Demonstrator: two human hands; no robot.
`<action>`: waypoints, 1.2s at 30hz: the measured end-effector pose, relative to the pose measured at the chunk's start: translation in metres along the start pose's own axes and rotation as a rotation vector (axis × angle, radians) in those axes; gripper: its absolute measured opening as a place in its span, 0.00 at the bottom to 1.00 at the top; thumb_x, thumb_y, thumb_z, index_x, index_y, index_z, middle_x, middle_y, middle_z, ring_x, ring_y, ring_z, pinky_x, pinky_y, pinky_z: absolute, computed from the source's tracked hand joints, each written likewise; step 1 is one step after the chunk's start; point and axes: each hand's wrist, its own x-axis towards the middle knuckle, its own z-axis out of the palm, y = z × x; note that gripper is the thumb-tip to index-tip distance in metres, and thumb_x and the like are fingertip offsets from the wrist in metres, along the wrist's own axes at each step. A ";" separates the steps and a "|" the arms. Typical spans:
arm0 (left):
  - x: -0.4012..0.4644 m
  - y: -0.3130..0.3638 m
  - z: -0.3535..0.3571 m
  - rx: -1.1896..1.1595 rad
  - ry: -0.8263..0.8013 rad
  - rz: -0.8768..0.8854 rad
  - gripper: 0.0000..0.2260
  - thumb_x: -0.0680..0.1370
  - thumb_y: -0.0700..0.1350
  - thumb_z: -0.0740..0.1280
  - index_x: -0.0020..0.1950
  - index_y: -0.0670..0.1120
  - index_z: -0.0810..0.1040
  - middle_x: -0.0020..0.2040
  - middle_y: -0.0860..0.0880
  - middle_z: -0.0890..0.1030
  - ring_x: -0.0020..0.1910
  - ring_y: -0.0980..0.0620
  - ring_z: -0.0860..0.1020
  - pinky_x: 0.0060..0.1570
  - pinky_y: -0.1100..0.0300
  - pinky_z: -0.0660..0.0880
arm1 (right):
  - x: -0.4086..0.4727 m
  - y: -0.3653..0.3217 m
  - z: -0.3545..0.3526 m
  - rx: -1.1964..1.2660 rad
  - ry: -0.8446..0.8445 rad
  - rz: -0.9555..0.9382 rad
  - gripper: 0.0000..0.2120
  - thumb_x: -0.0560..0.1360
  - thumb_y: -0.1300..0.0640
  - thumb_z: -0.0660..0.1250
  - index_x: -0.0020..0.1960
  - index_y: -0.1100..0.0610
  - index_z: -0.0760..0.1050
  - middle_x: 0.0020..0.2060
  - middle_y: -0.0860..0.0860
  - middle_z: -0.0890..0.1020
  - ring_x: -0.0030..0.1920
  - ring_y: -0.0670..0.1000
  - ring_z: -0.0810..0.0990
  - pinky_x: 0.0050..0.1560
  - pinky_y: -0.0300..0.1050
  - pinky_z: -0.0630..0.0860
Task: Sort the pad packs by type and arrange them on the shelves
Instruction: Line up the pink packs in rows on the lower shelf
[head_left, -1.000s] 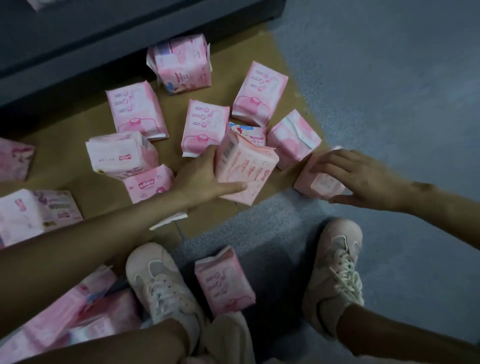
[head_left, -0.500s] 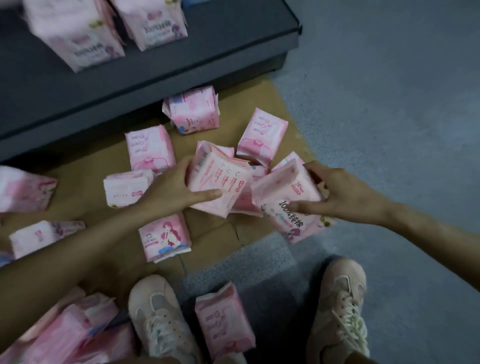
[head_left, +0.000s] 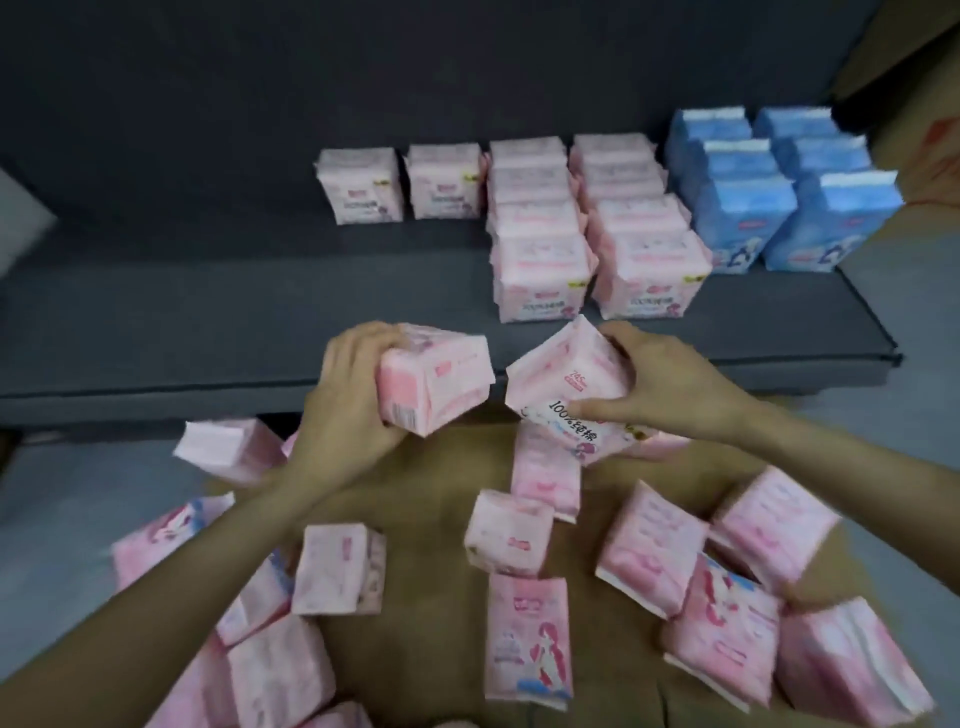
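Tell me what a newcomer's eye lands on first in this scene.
First, the two hands in the middle: the left hand holds a pink pack and the right hand holds another pink pack, both raised in front of the dark shelf. Next, the blue packs standing at the shelf's right end beside rows of pink ones. Below, loose pink packs lie scattered on brown cardboard.

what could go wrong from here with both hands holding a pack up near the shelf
1. The right hand holds its pink pack tilted, so it may be set down askew and nudge the front pink rows on the shelf.
2. The left hand grips another pink pack; similar pink designs could get mixed.
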 end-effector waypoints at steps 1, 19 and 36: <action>0.005 -0.017 -0.005 0.111 0.066 0.082 0.27 0.66 0.46 0.74 0.61 0.49 0.68 0.63 0.48 0.70 0.64 0.47 0.68 0.50 0.53 0.74 | 0.018 -0.011 0.002 -0.006 0.019 -0.023 0.40 0.62 0.34 0.71 0.68 0.50 0.65 0.59 0.48 0.78 0.58 0.52 0.76 0.56 0.49 0.73; 0.090 -0.120 -0.055 0.283 -0.371 -0.130 0.37 0.64 0.76 0.57 0.67 0.59 0.69 0.64 0.57 0.68 0.64 0.54 0.62 0.64 0.46 0.66 | 0.147 -0.093 0.023 -0.315 0.154 -0.157 0.38 0.66 0.35 0.69 0.69 0.53 0.64 0.56 0.54 0.78 0.55 0.56 0.75 0.56 0.48 0.66; 0.177 -0.164 -0.056 0.437 -0.135 0.015 0.35 0.65 0.60 0.75 0.68 0.52 0.68 0.64 0.53 0.70 0.63 0.49 0.66 0.48 0.48 0.73 | 0.271 -0.113 -0.006 -0.186 0.285 -0.082 0.37 0.66 0.41 0.74 0.67 0.57 0.64 0.58 0.56 0.77 0.58 0.60 0.74 0.49 0.47 0.68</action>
